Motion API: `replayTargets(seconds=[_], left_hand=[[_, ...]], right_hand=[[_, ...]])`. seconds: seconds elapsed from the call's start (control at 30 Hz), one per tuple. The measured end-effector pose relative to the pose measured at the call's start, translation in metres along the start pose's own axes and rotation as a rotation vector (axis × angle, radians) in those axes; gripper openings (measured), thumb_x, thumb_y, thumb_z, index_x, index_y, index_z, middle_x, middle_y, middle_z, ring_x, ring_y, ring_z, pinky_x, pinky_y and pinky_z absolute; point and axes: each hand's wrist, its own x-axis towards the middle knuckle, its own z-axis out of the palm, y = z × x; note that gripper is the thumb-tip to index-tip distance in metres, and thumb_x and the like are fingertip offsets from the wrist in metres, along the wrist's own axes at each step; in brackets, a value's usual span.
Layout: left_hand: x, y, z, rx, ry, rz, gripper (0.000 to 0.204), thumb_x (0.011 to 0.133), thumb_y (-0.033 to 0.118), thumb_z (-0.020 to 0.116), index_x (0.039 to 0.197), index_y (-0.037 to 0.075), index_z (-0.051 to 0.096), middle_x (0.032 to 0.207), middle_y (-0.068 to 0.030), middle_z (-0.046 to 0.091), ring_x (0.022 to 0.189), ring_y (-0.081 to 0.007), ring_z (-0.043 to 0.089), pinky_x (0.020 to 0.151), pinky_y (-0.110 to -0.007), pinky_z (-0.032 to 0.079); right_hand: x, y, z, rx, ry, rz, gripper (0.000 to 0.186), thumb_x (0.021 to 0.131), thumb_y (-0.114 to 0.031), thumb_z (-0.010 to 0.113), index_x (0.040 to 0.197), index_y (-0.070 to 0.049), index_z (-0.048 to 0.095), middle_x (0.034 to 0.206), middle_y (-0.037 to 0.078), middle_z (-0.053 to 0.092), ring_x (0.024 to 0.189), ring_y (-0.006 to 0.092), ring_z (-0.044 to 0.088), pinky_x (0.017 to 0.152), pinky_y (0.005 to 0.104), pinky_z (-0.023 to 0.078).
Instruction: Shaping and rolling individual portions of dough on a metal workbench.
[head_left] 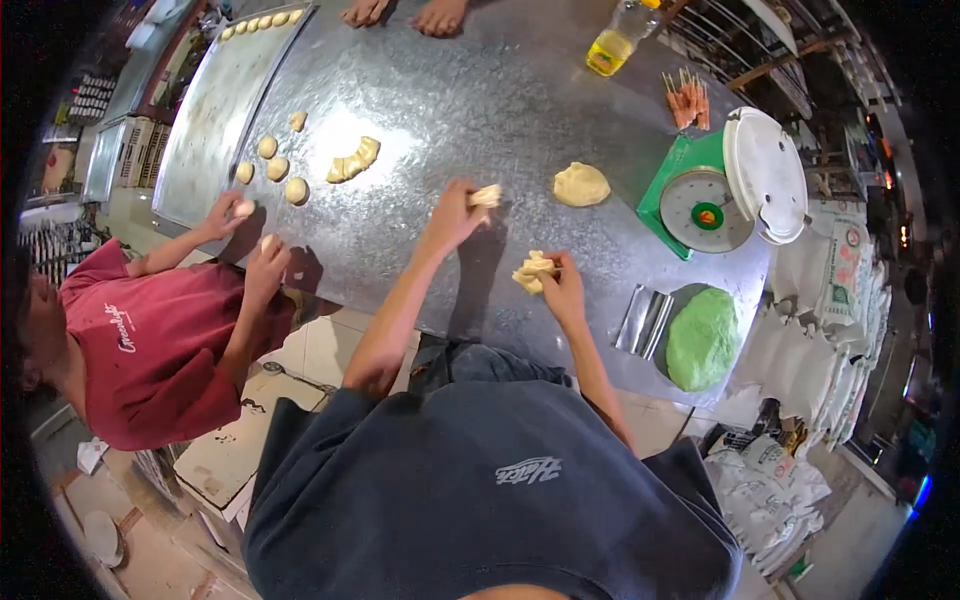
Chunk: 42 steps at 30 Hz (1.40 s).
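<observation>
Over the metal table (500,100), my left hand (456,212) is closed around a pale strip of dough (486,196), whose end juts out to the right. Lower and to the right, my right hand (565,287) grips a torn, uneven piece of dough (531,271) between thumb and fingers. A smooth pale dough lump (581,185) lies just beyond my right hand. To the left, a curved row of dough pieces (354,160) rests on the metal. A shiny metal scraper (644,321) and a large green dough mass (703,340) are at the near right.
A co-worker in a red shirt (170,330) holds small dough balls at left, near several others (277,168). Another person's hands (438,16) rest at the far edge. A tray (215,110), green scale (690,200), oil bottle (612,52) and skewers (686,103) stand around.
</observation>
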Motion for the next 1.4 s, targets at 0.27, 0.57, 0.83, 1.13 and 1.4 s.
replayTargets(seconds=[0.27,0.57,0.83,1.13,1.4], left_hand=[[-0.136,-0.028,0.011,0.613,0.315,-0.122,0.047,0.092,0.044,0.067,0.115,0.003,0.06,0.114,-0.0226,0.052,0.104,-0.0402,0.049,0.094,-0.053,0.036],[-0.125,-0.036,0.017,0.464,0.554,-0.181,0.041,0.09,0.039,0.072,0.091,0.001,0.059,0.094,-0.0171,0.054,0.09,-0.0358,0.05,0.081,-0.048,0.039],[-0.127,-0.025,0.015,0.427,0.51,-0.034,0.029,0.087,0.026,0.075,0.09,0.003,0.057,0.089,-0.0187,0.053,0.085,-0.0368,0.05,0.079,-0.046,0.041],[-0.13,-0.026,0.002,0.466,0.609,-0.171,0.024,0.087,0.019,0.07,0.088,0.002,0.054,0.092,-0.0213,0.056,0.087,-0.0401,0.052,0.08,-0.048,0.041],[-0.129,-0.033,0.009,0.27,0.565,-0.199,0.018,0.088,0.013,0.069,0.093,0.001,0.057,0.093,-0.0222,0.057,0.085,-0.0389,0.055,0.08,-0.048,0.044]], right_hand=[[-0.001,0.026,0.034,-0.714,0.289,-0.332,0.037,0.093,-0.036,0.066,0.104,0.0,0.06,0.101,0.022,0.052,0.101,0.0433,0.051,0.091,0.0513,0.043],[0.055,-0.028,0.018,-0.955,0.374,-0.426,0.029,0.093,-0.035,0.069,0.094,-0.006,0.066,0.107,0.015,0.061,0.106,0.0359,0.054,0.09,0.0482,0.044],[0.037,-0.002,0.005,-0.733,0.331,-0.364,0.021,0.088,-0.026,0.074,0.093,-0.006,0.067,0.1,0.011,0.063,0.1,0.035,0.055,0.093,0.0497,0.042],[0.046,-0.021,0.01,-0.817,0.349,-0.325,0.018,0.091,-0.019,0.07,0.082,-0.006,0.061,0.091,0.017,0.063,0.09,0.0366,0.059,0.085,0.0485,0.045],[0.056,0.022,0.0,-0.638,0.298,-0.664,0.016,0.091,-0.015,0.068,0.087,-0.002,0.06,0.088,0.018,0.06,0.088,0.0377,0.056,0.083,0.0488,0.044]])
